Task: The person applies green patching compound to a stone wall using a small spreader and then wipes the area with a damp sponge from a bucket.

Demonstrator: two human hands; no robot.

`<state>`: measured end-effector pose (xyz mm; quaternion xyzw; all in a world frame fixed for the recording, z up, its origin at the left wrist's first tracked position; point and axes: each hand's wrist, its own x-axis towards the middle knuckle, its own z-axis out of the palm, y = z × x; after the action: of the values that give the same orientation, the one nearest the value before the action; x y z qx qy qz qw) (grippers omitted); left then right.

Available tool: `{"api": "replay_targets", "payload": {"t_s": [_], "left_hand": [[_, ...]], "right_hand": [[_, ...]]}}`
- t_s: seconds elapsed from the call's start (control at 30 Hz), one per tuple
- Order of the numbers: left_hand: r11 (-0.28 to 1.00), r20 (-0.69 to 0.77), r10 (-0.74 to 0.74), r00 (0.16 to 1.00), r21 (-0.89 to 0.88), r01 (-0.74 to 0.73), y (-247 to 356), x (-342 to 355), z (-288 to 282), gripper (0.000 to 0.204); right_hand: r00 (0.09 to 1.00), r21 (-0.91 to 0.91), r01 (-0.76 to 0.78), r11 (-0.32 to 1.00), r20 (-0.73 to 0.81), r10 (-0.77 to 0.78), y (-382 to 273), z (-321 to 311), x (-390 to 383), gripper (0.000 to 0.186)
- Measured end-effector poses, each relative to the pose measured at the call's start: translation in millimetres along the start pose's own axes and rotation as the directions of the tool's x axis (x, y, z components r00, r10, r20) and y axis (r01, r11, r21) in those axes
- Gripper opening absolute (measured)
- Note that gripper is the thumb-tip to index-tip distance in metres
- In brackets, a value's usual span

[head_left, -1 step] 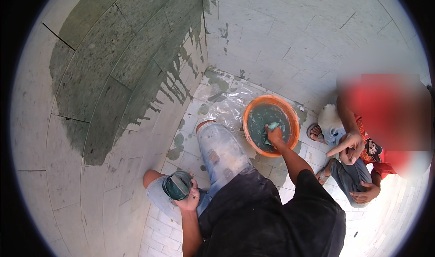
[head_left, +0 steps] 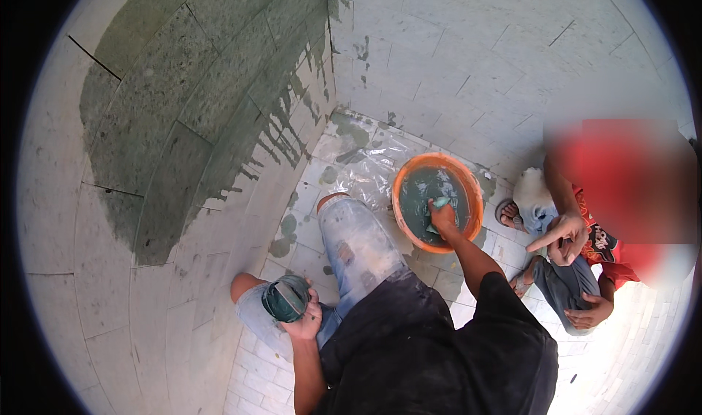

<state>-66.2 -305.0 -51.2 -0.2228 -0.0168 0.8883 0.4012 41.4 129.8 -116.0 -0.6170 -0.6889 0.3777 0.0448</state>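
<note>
In an orange basin of grey-green water, my right hand grips a pale green sponge or cloth, its lower part at the water. My left hand rests by my left knee. Its fingers curl round the side of a round, dark green object with a greyish band across the top; I cannot make out its exact kind. The basin stands on the tiled floor, just beyond my right knee.
A person in red crouches at the right, one hand stretched toward the basin with a finger out. Clear plastic sheeting lies left of the basin. The tiled left wall has a large wet dark patch with drips. Wet blotches mark the floor.
Glints on the basin water have shifted slightly. Both my hands and the other person keep the same positions.
</note>
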Motion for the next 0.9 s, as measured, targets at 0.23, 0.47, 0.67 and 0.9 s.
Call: {"api": "replay_targets", "payload": {"t_s": [0.23, 0.47, 0.67, 0.9], "left_hand": [[1.0, -0.033, -0.007, 0.999, -0.004, 0.007, -14, 3, 15, 0.057], [0.999, 0.002, -0.032, 0.999, -0.04, 0.032, -10, 10, -4, 0.062], [1.0, -0.071, -0.027, 0.997, -0.011, 0.026, -4, 7, 4, 0.06], [1.0, -0.123, 0.028, 0.992, 0.011, -0.027, -6, 6, 6, 0.056]], "right_hand": [[0.983, 0.139, -0.182, 0.973, -0.012, 0.186, 30, 19, 28, 0.052], [0.964, 0.217, -0.127, 0.968, 0.257, 0.069, 27, 8, 36, 0.085], [0.872, 0.532, -0.236, 0.813, 0.486, -0.065, 21, -28, 14, 0.092], [0.916, 0.319, 0.288, 0.903, 0.183, -0.357, 49, -6, 18, 0.064]]}}
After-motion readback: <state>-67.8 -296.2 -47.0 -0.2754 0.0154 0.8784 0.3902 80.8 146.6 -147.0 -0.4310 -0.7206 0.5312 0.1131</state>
